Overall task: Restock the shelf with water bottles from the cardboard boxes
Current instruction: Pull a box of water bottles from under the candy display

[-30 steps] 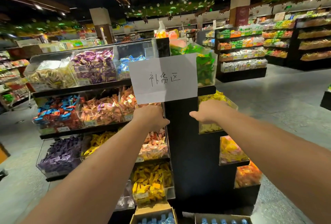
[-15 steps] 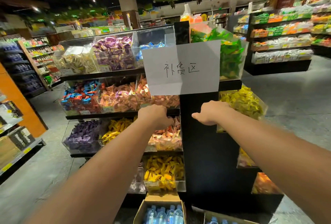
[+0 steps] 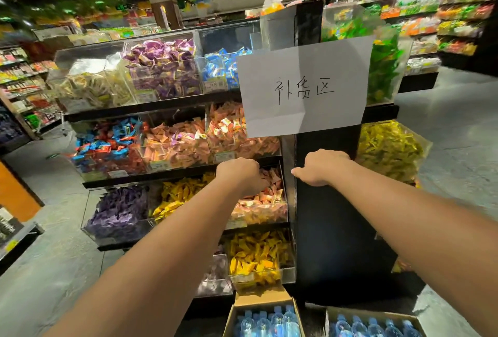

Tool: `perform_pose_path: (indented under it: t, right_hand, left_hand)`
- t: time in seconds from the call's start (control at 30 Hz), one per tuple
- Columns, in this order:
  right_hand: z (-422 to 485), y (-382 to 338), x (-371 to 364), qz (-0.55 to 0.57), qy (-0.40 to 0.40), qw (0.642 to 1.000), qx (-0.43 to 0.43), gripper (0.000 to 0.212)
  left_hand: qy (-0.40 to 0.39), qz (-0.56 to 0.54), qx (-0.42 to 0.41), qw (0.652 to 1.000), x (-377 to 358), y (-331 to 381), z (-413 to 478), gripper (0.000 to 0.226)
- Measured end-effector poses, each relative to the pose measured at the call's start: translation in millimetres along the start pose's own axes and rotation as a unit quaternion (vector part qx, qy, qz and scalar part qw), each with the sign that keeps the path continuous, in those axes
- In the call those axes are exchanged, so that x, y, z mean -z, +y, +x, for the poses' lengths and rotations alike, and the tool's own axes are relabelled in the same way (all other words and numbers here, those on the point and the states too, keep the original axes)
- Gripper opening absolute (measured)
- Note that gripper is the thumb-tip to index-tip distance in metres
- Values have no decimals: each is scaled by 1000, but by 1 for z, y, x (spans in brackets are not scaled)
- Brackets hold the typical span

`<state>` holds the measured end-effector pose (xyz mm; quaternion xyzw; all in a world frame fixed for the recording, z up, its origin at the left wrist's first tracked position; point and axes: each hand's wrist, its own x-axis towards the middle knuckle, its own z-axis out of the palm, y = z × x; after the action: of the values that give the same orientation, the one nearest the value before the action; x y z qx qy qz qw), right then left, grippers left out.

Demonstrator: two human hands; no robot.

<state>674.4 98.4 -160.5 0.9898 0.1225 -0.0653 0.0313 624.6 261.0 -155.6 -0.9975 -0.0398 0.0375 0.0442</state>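
Two open cardboard boxes stand on the floor at the bottom of the view: a left box (image 3: 244,307) and a right box (image 3: 330,315). Both hold several clear water bottles (image 3: 269,322) with blue caps. Both my arms stretch forward at chest height, well above the boxes. My left hand (image 3: 241,176) is a loose fist in front of a bin of pink sweets and holds nothing. My right hand (image 3: 319,167) has its fingers curled, next to the black end panel (image 3: 331,223) of the shelf unit; whether it touches the panel is unclear. It holds nothing.
The black shelf unit carries clear bins of wrapped sweets (image 3: 167,69) on several tiers to the left. A white paper sign (image 3: 304,88) with handwriting hangs on its corner. Yellow sweet bins (image 3: 388,148) stick out on the right. Grey floor lies on both sides, more shelves behind.
The view has shifted down and left, so more of the boxes and bottles shows at the bottom. Both hands stay curled and held out in front of the shelf.
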Motion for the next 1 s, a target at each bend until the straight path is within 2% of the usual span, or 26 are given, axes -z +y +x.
perform_pose_path:
  t: [0.23, 0.4, 0.47, 0.73, 1.0]
  right_hand:
    - [9, -44, -39, 16, -40, 999, -2, 62]
    - [14, -50, -94, 9, -102, 995, 0, 62]
    - [19, -50, -124, 4, -131, 991, 2, 62]
    - [42, -54, -237, 0, -244, 969, 43, 56]
    - [63, -57, -320, 23, -290, 955, 65, 45]
  left_hand:
    - [-34, 0, -25, 999, -46, -37, 20, 47]
    - [-90, -23, -39, 995, -109, -35, 27, 54]
    - [-107, -33, -36, 993, -142, -33, 30, 49]
    - [-202, -82, 6, 976, -261, -26, 25, 35]
    - [-282, -103, 62, 952, -343, -19, 24, 37]
